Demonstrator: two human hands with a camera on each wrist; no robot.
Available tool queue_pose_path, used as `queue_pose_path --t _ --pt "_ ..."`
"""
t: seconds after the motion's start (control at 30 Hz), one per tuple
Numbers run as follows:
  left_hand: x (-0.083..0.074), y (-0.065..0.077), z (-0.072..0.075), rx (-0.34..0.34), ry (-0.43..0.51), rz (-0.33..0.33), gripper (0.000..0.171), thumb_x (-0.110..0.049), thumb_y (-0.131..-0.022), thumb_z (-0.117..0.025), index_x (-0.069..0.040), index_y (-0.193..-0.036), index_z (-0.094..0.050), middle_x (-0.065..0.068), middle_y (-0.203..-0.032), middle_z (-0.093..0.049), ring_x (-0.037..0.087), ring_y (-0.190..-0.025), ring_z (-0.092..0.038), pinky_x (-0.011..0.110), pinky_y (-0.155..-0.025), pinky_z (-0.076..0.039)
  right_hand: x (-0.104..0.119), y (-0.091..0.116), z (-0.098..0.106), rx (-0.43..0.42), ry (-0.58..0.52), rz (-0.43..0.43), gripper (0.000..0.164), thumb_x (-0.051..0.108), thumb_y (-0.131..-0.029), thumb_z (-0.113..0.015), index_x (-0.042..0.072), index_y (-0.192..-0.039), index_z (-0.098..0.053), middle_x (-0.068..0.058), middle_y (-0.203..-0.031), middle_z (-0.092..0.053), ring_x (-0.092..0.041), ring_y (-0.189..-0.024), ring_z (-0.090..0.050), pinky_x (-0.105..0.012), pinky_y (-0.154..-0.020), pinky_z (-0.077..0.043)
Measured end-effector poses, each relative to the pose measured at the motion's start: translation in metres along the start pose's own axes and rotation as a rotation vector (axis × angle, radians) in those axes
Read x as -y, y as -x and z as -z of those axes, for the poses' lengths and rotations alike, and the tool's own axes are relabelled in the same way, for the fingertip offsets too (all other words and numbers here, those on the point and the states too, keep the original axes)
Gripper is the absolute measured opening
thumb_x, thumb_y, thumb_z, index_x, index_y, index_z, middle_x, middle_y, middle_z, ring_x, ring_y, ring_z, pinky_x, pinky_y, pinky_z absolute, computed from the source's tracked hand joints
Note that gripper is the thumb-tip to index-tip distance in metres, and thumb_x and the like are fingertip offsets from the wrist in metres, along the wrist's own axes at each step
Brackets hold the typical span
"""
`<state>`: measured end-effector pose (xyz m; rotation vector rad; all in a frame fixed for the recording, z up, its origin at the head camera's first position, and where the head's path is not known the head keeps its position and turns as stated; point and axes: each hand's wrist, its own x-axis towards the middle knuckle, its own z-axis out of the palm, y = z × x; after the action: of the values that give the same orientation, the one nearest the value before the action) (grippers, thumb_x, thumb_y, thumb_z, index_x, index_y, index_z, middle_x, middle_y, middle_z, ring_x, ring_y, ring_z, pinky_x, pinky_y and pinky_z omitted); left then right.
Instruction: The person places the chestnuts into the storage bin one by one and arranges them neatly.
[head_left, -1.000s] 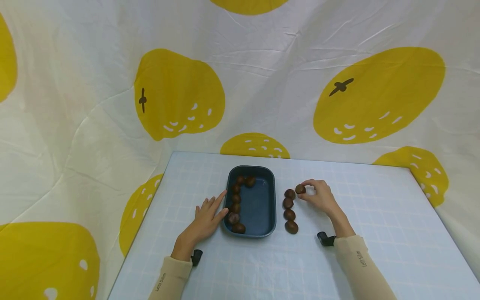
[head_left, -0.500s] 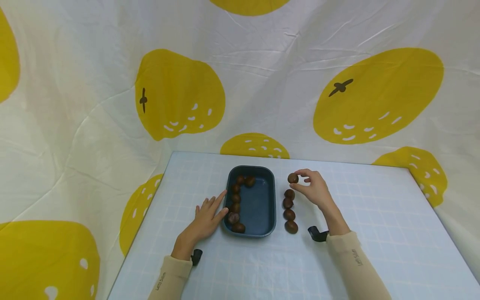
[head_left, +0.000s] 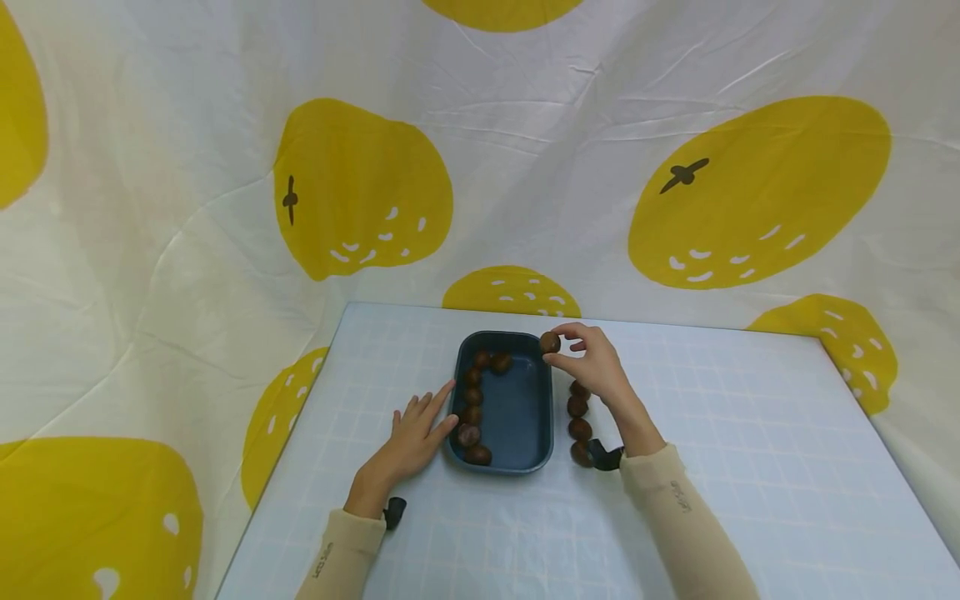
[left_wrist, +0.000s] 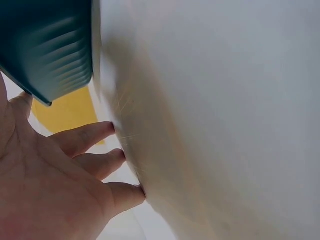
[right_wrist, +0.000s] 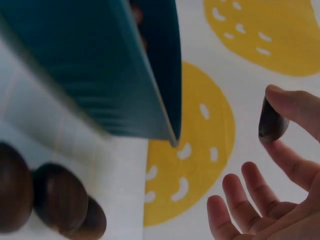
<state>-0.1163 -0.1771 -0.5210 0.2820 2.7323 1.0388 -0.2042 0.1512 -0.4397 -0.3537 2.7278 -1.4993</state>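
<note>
You are pinching one nut (head_left: 550, 342) between the thumb and forefinger of your right hand (head_left: 592, 360), the gap between those two tips being just the nut's width, while your other three fingers are standing bent off it. That nut is showing over the far right corner of the tray (head_left: 517, 425) in the head view; in the right wrist view it is hanging apart from the rim, its longer side running from thumb to forefinger and its flatter face turning away from your palm. So, judging from this, the tray's inside is lying to the left of your right hand, below it and toward you, with the tray's long axis running away from you. Inside, a row of nuts (head_left: 472, 397) is lining the left wall, with one more sitting beside its far end. Your left hand (head_left: 411, 440) is spreading its fingers at the left wall, gripping nothing, so your right hand is the nearer to that corner. Other nuts (head_left: 577, 407) are lying beside the right wall, near your right wrist.
</note>
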Motion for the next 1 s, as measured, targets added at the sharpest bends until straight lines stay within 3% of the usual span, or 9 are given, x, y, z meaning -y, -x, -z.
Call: queue_pose_path --t 0.33,0.57,1.0 --pt "0.003 -0.001 0.000 -0.003 -0.003 -0.006 0.062 -0.060 -0.104 -0.036 -0.045 -0.159 -0.014 0.022 -0.161 -0.025 0.047 -0.148 -0.008 0.072 -0.109 0.002 0.014 -0.014 -0.031 0.045 -0.047 0.030 0.043 0.026 -0.088 -0.079 0.013 -0.127 -0.066 -0.016 -0.129 -0.057 -0.038 -0.104 -0.060 -0.051 -0.084 -0.051" --pt "0.005 -0.002 -0.001 -0.007 0.002 -0.014 0.062 -0.062 -0.103 -0.036 -0.047 -0.159 -0.014 0.021 -0.161 -0.025 0.047 -0.148 -0.008 0.072 -0.109 0.002 0.021 -0.023 -0.053 0.075 -0.114 0.045 0.044 0.020 -0.088 -0.079 0.007 -0.128 -0.065 -0.018 -0.131 -0.055 -0.038 -0.111 -0.060 -0.050 -0.091 -0.051" --pt "0.006 -0.002 -0.002 0.006 -0.002 0.002 0.063 -0.065 -0.102 -0.034 -0.048 -0.158 -0.013 0.019 -0.162 -0.024 0.045 -0.149 -0.007 0.071 -0.110 0.003 0.017 -0.034 -0.080 0.061 -0.040 0.089 0.043 0.016 -0.085 -0.082 0.002 -0.123 -0.067 -0.022 -0.123 -0.059 -0.038 -0.109 -0.060 -0.049 -0.089 -0.053"
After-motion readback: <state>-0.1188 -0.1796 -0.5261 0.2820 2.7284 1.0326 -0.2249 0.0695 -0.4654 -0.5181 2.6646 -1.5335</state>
